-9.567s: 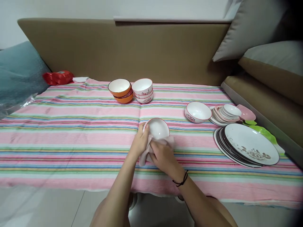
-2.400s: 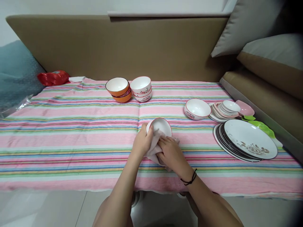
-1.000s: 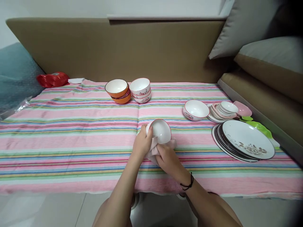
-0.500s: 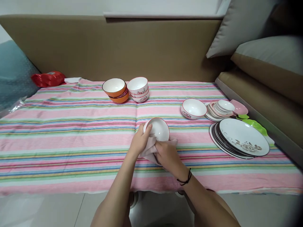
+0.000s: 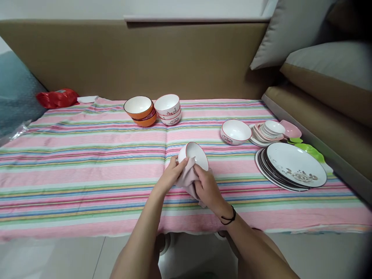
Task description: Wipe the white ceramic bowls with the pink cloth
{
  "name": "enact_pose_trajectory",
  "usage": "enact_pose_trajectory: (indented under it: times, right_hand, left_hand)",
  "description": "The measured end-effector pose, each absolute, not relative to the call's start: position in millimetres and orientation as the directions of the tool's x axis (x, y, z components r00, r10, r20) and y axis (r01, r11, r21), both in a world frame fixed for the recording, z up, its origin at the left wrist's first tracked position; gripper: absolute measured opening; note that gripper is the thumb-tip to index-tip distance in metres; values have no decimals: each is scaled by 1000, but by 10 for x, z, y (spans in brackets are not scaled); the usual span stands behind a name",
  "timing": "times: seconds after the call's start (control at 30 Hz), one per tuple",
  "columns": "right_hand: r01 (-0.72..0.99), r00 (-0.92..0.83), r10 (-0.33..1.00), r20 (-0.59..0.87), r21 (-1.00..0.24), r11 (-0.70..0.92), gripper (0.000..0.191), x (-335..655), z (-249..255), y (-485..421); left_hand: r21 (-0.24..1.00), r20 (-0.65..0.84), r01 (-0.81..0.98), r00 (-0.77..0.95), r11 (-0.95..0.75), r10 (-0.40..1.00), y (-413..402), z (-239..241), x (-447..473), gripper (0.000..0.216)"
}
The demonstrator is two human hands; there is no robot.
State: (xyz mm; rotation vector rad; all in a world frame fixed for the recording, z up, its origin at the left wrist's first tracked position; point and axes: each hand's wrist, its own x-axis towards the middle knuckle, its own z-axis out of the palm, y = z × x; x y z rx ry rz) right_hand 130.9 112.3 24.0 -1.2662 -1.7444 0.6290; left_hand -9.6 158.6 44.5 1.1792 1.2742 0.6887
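Observation:
A white bowl with a red rim (image 5: 199, 154) is tilted on its side above the striped cloth, held at its left side by my left hand (image 5: 172, 173). The thumb of that hand lies over the rim. My right hand (image 5: 207, 186) is closed on a pinkish-grey cloth (image 5: 187, 179), pressed to the bowl's near rim. Part of the cloth hangs below both hands and covers the bowl's lower edge. The fingers of my right hand are partly hidden by the cloth.
Orange bowls (image 5: 138, 109) and white bowls (image 5: 167, 108) stand stacked at the back. A single white bowl (image 5: 236, 132) sits to the right, beside small dishes (image 5: 271, 130) and stacked large plates (image 5: 296, 164). A red plastic package (image 5: 57, 98) lies far left on the striped tablecloth (image 5: 72, 166).
The bowl has tipped further onto its side. My right hand has shifted slightly right, and the cloth now bunches up over the bowl's rim between my hands.

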Motion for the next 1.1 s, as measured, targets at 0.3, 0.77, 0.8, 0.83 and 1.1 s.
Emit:
enact_pose_trajectory:
  times: [0.3, 0.77, 0.8, 0.83, 1.1]
  right_hand:
    - [656, -426, 882, 199, -604, 453, 30, 1556, 183, 1164]
    - [700, -389, 842, 374, -475, 534, 48, 1595, 151, 1064]
    - [663, -375, 831, 411, -507, 551, 46, 1557, 150, 1030]
    - [626, -357, 828, 433, -546, 556, 44, 1510, 149, 993]
    - [616, -349, 905, 244, -669, 417, 57, 1280, 192, 901]
  left_hand:
    - [925, -236, 363, 329, 108, 914, 1558, 484, -215, 58]
    - [888, -137, 442, -5, 125, 991, 1560, 415, -226, 65]
    - [886, -132, 449, -2, 118, 991, 1569, 407, -221, 61]
    - [881, -124, 460, 3, 109, 992, 1579, 401, -215, 56]
    - [854, -105, 517, 46, 67, 993, 1580, 452, -181, 48]
